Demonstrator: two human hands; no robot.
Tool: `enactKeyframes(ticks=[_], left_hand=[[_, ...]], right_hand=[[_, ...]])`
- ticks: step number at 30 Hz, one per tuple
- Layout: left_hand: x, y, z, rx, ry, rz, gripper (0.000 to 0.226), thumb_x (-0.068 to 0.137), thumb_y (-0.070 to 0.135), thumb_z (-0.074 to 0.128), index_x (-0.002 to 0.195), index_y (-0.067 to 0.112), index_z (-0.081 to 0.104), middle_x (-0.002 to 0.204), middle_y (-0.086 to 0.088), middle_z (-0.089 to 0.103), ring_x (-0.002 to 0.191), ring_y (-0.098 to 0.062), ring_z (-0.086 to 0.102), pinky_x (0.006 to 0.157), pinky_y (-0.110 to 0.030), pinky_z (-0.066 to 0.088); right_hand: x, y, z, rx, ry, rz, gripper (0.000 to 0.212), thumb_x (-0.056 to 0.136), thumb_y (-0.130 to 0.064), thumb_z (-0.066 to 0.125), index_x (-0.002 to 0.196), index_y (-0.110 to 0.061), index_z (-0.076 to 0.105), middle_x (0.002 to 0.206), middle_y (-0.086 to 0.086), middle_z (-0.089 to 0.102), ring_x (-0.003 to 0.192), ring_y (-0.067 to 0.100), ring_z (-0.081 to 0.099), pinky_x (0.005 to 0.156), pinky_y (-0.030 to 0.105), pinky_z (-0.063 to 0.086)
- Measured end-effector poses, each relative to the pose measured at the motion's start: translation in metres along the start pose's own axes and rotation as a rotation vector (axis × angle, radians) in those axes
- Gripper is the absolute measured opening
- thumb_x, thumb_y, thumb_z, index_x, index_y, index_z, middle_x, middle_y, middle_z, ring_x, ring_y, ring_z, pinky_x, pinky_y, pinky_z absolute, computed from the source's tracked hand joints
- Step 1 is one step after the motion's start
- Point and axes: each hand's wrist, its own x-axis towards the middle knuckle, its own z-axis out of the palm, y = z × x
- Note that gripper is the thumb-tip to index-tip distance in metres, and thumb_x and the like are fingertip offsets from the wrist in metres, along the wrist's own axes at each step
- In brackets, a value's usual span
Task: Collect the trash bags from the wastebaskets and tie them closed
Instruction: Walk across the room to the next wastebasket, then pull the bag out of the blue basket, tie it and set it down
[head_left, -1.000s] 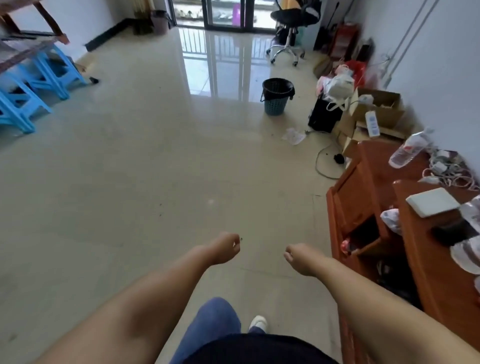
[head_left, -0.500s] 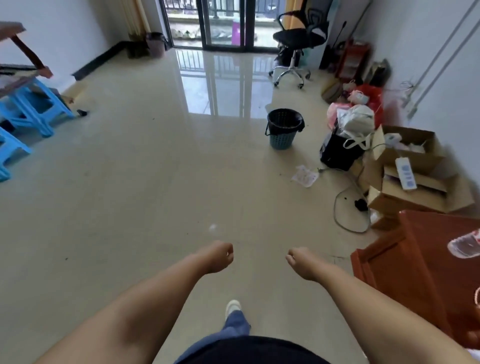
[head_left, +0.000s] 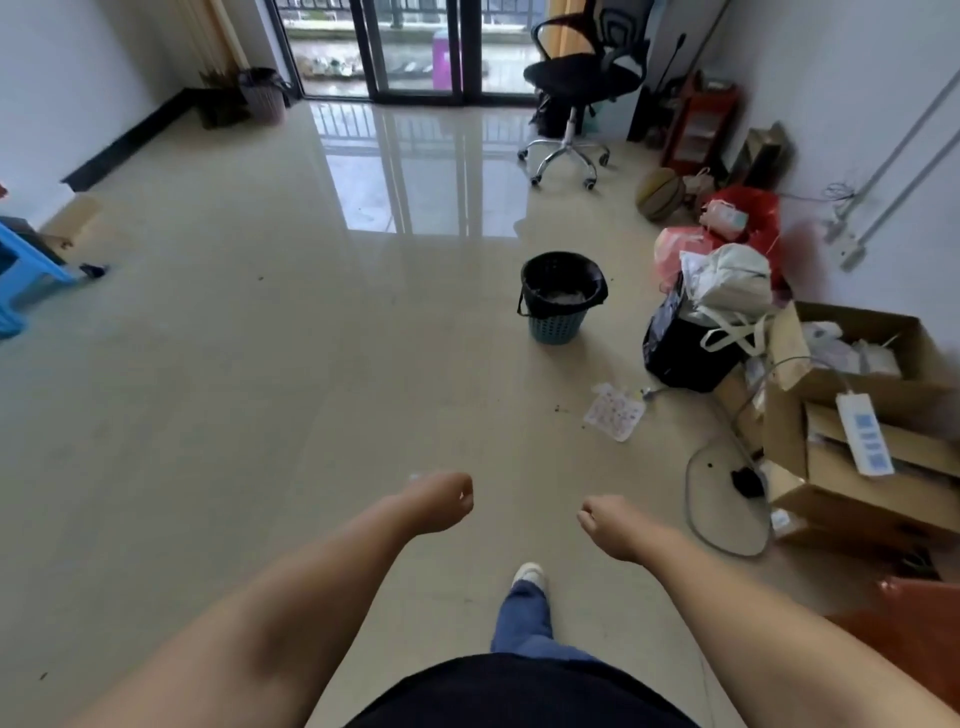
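- Walking across the floor (head_left: 260, 415), the person holds both forearms out ahead; a shoe (head_left: 530, 574) shows between them at 6 o'clock.
- The left hand (head_left: 441, 501) is curled into a loose fist and holds nothing.
- The right hand (head_left: 605, 522) is curled the same way, also with nothing in it.
- The wastebasket (head_left: 561, 327), a teal lattice bin, stands alone on the floor at about 12 o'clock from the hands, slightly toward 1 o'clock and well apart from both.
- The trash bag (head_left: 563, 283) is black, lines the bin, and is folded down over the rim; pale rubbish lies inside it.
- The basket stands upright, so its long axis is vertical and the bag's mouth points straight up, toward the camera's downward look.
- Judged by where it lies, the right hand is a little nearer the bin than the left, though the bin sits almost on the midline between the two arms.
- The coming move likely calls for more steps forward, then both hands reaching down to the rim from above to peel the folded bag edge free.
- A second wastebasket (head_left: 262, 96) with a dark liner stands at about 11 o'clock, far off by the glass door (head_left: 415, 47).
- An office chair (head_left: 582, 78) is beyond the near bin, and a heap of bags and cardboard boxes (head_left: 857, 415) lies at 2 to 3 o'clock along the wall.
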Motion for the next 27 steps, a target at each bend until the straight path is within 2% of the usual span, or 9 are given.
enactKeyframes(ticks=[3,7,11,17,20,23,27], left_hand=[[0.059,0.007,-0.045,-0.039,0.004,-0.018,0.029,0.095,0.025,0.039,0.111,0.013,0.06,0.117,-0.008,0.063,0.106,-0.029,0.058,0.093,-0.036,0.046],[0.123,0.015,-0.094,-0.094,-0.001,-0.015,0.029,0.094,0.029,0.039,0.11,0.016,0.061,0.115,-0.008,0.064,0.103,-0.028,0.06,0.094,-0.041,0.048],[0.19,0.005,-0.136,-0.072,-0.024,-0.011,0.03,0.092,0.027,0.04,0.108,0.016,0.062,0.112,-0.008,0.067,0.101,-0.028,0.061,0.091,-0.039,0.05],[0.309,-0.009,-0.226,-0.027,-0.032,0.056,0.031,0.096,0.022,0.04,0.113,0.006,0.061,0.114,-0.014,0.065,0.104,-0.031,0.059,0.089,-0.035,0.048],[0.365,-0.018,-0.278,0.017,-0.047,0.082,0.031,0.095,0.025,0.04,0.113,0.01,0.061,0.115,-0.011,0.065,0.105,-0.03,0.059,0.089,-0.035,0.048],[0.417,-0.021,-0.325,0.058,-0.065,0.092,0.031,0.096,0.025,0.04,0.114,0.01,0.061,0.116,-0.01,0.065,0.106,-0.029,0.059,0.087,-0.033,0.047],[0.484,-0.011,-0.359,0.062,-0.124,0.09,0.031,0.095,0.026,0.039,0.111,0.011,0.061,0.114,-0.009,0.065,0.103,-0.028,0.06,0.087,-0.035,0.049]], right_hand=[[0.052,0.008,-0.059,-0.022,-0.002,-0.002,0.036,0.1,-0.03,0.032,0.109,-0.005,0.056,0.122,0.02,0.058,0.111,0.033,0.055,0.086,0.034,0.042],[0.114,0.017,-0.123,-0.083,-0.011,0.011,0.036,0.1,-0.033,0.03,0.11,-0.008,0.054,0.122,0.017,0.058,0.11,0.033,0.055,0.076,0.032,0.037],[0.18,0.01,-0.173,-0.083,-0.017,-0.007,0.038,0.101,-0.032,0.028,0.112,-0.006,0.053,0.122,0.018,0.057,0.11,0.032,0.055,0.074,0.031,0.033],[0.287,-0.003,-0.236,0.045,-0.02,0.069,0.036,0.101,-0.03,0.029,0.109,-0.004,0.053,0.123,0.021,0.056,0.113,0.033,0.053,0.083,0.035,0.04],[0.332,-0.015,-0.268,0.153,-0.019,0.112,0.027,0.101,-0.03,0.03,0.094,-0.01,0.047,0.12,0.02,0.058,0.106,0.032,0.055,0.076,0.033,0.035],[0.372,-0.024,-0.301,0.308,0.017,0.14,0.034,0.1,-0.03,0.03,0.103,-0.005,0.053,0.115,0.018,0.059,0.094,0.028,0.054,0.074,0.034,0.036],[0.422,-0.018,-0.341,0.361,0.03,0.15,0.035,0.1,-0.029,0.031,0.108,-0.003,0.054,0.114,0.018,0.06,0.099,0.032,0.057,0.072,0.032,0.036]])
